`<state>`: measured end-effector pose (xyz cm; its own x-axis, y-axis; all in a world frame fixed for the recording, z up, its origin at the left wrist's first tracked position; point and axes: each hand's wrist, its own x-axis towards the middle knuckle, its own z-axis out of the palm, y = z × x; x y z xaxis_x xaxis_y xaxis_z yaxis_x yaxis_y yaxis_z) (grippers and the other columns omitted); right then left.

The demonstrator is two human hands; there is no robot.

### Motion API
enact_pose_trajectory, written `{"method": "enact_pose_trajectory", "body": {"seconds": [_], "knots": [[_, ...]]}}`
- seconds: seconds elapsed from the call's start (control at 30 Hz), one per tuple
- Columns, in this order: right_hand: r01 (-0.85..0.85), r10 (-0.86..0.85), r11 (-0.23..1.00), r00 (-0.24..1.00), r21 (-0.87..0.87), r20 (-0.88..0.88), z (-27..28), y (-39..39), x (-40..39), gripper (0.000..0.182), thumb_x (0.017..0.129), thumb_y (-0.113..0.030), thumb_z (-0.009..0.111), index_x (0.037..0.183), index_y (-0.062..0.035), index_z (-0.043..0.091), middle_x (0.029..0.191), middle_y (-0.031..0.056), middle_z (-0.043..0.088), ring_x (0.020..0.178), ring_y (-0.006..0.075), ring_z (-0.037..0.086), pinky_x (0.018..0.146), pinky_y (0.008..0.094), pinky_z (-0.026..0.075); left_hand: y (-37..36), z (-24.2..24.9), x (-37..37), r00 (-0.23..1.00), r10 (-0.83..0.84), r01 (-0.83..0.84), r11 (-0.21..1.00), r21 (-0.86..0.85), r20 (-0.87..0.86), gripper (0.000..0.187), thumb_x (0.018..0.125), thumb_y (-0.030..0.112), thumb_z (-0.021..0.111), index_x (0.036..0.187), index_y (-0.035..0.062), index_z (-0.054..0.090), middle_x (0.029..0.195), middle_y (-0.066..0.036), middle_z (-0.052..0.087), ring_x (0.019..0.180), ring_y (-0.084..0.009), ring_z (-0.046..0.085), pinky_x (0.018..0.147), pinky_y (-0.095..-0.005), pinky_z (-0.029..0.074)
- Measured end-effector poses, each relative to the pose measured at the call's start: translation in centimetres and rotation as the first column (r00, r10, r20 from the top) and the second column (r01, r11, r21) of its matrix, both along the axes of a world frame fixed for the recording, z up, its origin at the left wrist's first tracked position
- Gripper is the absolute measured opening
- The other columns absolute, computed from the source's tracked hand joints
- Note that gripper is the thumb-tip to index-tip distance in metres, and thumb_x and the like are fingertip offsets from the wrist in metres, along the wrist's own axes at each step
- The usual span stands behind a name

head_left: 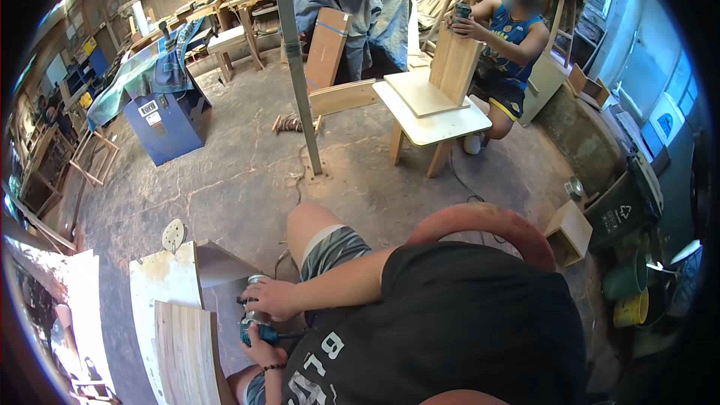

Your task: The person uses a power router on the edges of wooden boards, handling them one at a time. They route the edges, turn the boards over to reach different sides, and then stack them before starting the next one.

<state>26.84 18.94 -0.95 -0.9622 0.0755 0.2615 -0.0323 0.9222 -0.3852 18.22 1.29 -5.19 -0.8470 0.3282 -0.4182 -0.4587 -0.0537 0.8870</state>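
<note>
Both my hands hold a teal power tool low beside my bare knee. My right hand grips its silver top, the forearm reaching across from my black shirt. My left hand, a bracelet on its wrist, clasps the tool's teal body from below. The tool sits against a brown panel, right of a pale wooden board. A curved slatted wood panel stands just left of the tool.
A round sanding disc lies on the concrete floor. A red chair back curves behind me. A steel post rises ahead. Farther back, another person holds a wood panel on a small table. A blue machine stands left.
</note>
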Motion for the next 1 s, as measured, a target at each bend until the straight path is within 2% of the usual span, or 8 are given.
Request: {"method": "enact_pose_trajectory", "body": {"seconds": [0.13,0.27,0.47,0.63,0.8,0.83,0.87,1.0], "knots": [[0.176,-0.082,0.962,0.916,-0.211,0.392,4.2,2.9,2.3,0.046,0.078,-0.024,0.074,0.123,-0.0138,0.064,0.111,0.0166,0.073,0.106,0.0344,0.070,0.090,0.0488,0.054,-0.8,-0.7,-0.6,0.999,0.035,-0.038,0.996,0.083,0.042,0.055,0.092,0.024,0.076,0.132,-0.0019,0.050,0.103,-0.019,0.066,0.075,-0.0303,0.070,0.056,-0.0431,0.061],[0.040,0.052,0.953,0.954,-0.299,0.294,1.4,8.4,0.2,0.037,0.080,-0.034,0.073,0.105,-0.0066,0.074,0.095,0.0196,0.074,0.090,0.0417,0.071,0.078,0.0522,0.056,-1.6,-5.1,-2.9,0.987,0.153,-0.153,0.988,-0.006,0.054,0.052,0.089,0.020,0.076,0.130,-0.0014,0.053,0.102,-0.020,0.067,0.070,-0.0329,0.069,0.052,-0.0426,0.062],[-0.099,-0.002,0.981,0.853,0.165,0.522,17.6,14.9,-0.5,0.046,0.083,-0.042,0.073,0.108,-0.0028,0.076,0.103,0.0234,0.074,0.097,0.0421,0.070,0.082,0.0533,0.055,-1.0,-5.3,-3.5,0.957,0.255,-0.237,0.963,-0.132,0.138,0.063,0.082,0.021,0.081,0.132,-0.0045,0.053,0.110,-0.023,0.066,0.072,-0.0340,0.071,0.050,-0.0431,0.062],[0.150,-0.335,0.933,0.699,0.327,0.632,30.9,18.3,11.1,0.054,0.082,-0.049,0.075,0.100,0.0013,0.072,0.099,0.0247,0.072,0.092,0.0406,0.068,0.079,0.0513,0.054,-0.2,-4.7,-3.5,0.951,0.208,-0.153,0.960,-0.235,0.229,0.064,0.081,0.025,0.083,0.131,-0.0053,0.055,0.115,-0.020,0.067,0.083,-0.0309,0.071,0.058,-0.0430,0.061],[0.703,-0.824,0.555,0.394,0.445,0.406,32.4,23.8,32.5,0.045,0.080,-0.042,0.077,0.099,-0.0020,0.069,0.097,0.0196,0.073,0.093,0.0375,0.070,0.080,0.0482,0.055,-0.6,-7.4,-4.7,0.932,0.143,-0.059,0.966,-0.251,0.332,0.070,0.076,0.030,0.086,0.132,-0.0020,0.055,0.115,-0.017,0.067,0.089,-0.0293,0.070,0.066,-0.0447,0.058],[0.729,-0.866,0.495,0.376,0.472,0.329,31.2,24.6,38.9,0.045,0.079,-0.042,0.077,0.095,-0.0003,0.072,0.092,0.0207,0.073,0.091,0.0391,0.070,0.079,0.0480,0.055,-0.6,-7.8,-4.9,0.929,0.141,-0.049,0.964,-0.262,0.342,0.072,0.076,0.030,0.086,0.132,-0.0014,0.055,0.115,-0.017,0.067,0.089,-0.0290,0.069,0.065,-0.0440,0.058],[0.662,-0.873,0.424,0.115,0.618,0.475,31.9,23.7,42.4,0.042,0.077,-0.041,0.078,0.088,-0.0002,0.075,0.092,0.0226,0.073,0.090,0.0407,0.071,0.080,0.0480,0.056,-0.5,-8.2,-5.0,0.924,0.147,-0.049,0.961,-0.273,0.352,0.073,0.075,0.031,0.086,0.132,-0.0009,0.055,0.114,-0.016,0.067,0.089,-0.0288,0.069,0.065,-0.0433,0.058],[0.800,-0.923,0.143,-0.105,0.582,0.371,28.9,16.8,58.5,0.038,0.077,-0.033,0.082,0.091,0.0014,0.077,0.091,0.0221,0.076,0.080,0.0383,0.074,0.077,0.0459,0.059,0.2,-8.1,-5.2,0.918,0.162,-0.039,0.945,-0.324,0.362,0.075,0.073,0.035,0.087,0.131,0.0002,0.055,0.112,-0.016,0.066,0.085,-0.0292,0.069,0.061,-0.0429,0.057]]}}
